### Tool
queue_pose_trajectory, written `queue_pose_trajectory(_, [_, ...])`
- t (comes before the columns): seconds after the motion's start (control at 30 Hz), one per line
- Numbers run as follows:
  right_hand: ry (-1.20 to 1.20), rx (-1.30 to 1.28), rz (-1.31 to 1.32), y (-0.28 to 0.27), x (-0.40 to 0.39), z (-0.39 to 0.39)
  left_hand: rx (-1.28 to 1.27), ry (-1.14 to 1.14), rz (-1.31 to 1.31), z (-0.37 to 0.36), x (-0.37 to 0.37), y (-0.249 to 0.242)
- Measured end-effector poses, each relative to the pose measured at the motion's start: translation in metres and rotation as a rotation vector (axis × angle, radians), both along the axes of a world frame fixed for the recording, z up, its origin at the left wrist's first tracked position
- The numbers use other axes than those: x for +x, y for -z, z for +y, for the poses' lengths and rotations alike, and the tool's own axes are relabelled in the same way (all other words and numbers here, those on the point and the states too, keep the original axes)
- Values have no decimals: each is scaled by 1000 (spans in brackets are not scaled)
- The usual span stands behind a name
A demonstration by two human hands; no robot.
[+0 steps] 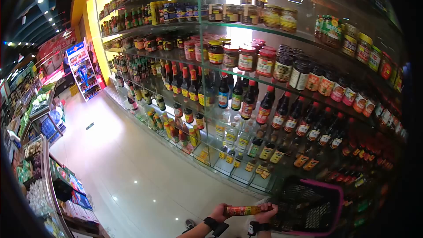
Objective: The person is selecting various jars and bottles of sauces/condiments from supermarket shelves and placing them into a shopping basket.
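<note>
A slim sauce bottle (241, 210) with an orange-red label lies sideways between my two hands, low in the view. My left hand (219, 213) is closed round one end of it. At the narrower, neck end, my right hand (266, 212) has its fingers wrapped about the bottle. Dark bands circle both wrists. Just to the right of my right hand is a black shopping basket with a pink rim (340, 209), its mesh wall showing.
Glass shelves (264, 77) packed with jars and bottles fill the right side, with a low glass edge along the floor. Produce stands (44, 145) line the left. Between them runs a pale tiled aisle (119, 163) toward a display rack (83, 72).
</note>
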State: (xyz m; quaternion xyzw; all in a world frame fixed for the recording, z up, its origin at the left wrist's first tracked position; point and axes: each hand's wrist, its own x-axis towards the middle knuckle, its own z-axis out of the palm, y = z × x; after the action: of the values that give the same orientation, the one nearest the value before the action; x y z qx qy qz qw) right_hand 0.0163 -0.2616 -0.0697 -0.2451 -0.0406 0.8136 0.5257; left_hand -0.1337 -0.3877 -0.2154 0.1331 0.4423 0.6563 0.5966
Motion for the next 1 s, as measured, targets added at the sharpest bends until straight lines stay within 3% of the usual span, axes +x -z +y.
queue_pose_trajectory(0.03, [4, 2, 6, 0, -16, -5, -45, 49, 324, -8, -17, -19])
queue_pose_trajectory(0.07, [11, -4, -9, -7, -31, -15, -45, 58, 325, -17, -34, -40])
queue_pose_trajectory(0.13, [27, -11, -24, -17, -63, -30, -80, 124, 571, -35, -68, -74])
queue_pose_trajectory(0.2, [-3, -47, -62, -23, -92, -44, -3, 102, 478, -42, -100, -42])
queue_pose_trajectory(0.27, [-21, -45, -74, -22, -121, -55, 64, 65, 387, -64, -126, -45])
queue_pose_trajectory(0.33, [-99, -11, -79, -19, -150, -71, 13, -154, 194, -96, -145, -104])
queue_pose_trajectory(0.37, [-105, -10, -83, -16, -165, -74, 12, -159, 190, -107, -155, -113])
queue_pose_trajectory(0.43, [-160, -25, -175, -16, -199, -87, -38, -191, 377, -129, -174, -122])
queue_pose_trajectory(0.47, [-194, -84, -167, -16, -214, -93, 49, -237, 105, -138, -187, -99])
queue_pose_trajectory(0.57, [-299, -102, -234, -15, -260, -109, 52, -327, 329, -167, -211, -93])
queue_pose_trajectory(0.73, [-512, -64, -227, -21, -344, -143, -25, -437, 355, -217, -262, -71])
queue_pose_trajectory(0.83, [-650, -119, -221, -30, -400, -160, -36, -763, -690, -232, -305, -81])
queue_pose_trajectory(0.87, [-666, -149, -209, -28, -420, -162, -99, -833, -807, -231, -319, -130])
queue_pose_trajectory(0.9, [-674, -154, -206, -27, -440, -162, -101, -843, -805, -237, -336, -102])
queue_pose_trajectory(0.97, [-715, -163, -208, -28, -482, -161, 271, -670, -902, -254, -377, -24])
queue_pose_trajectory(1.0, [-729, -158, -192, -30, -504, -159, 196, -697, -724, -254, -397, -29])
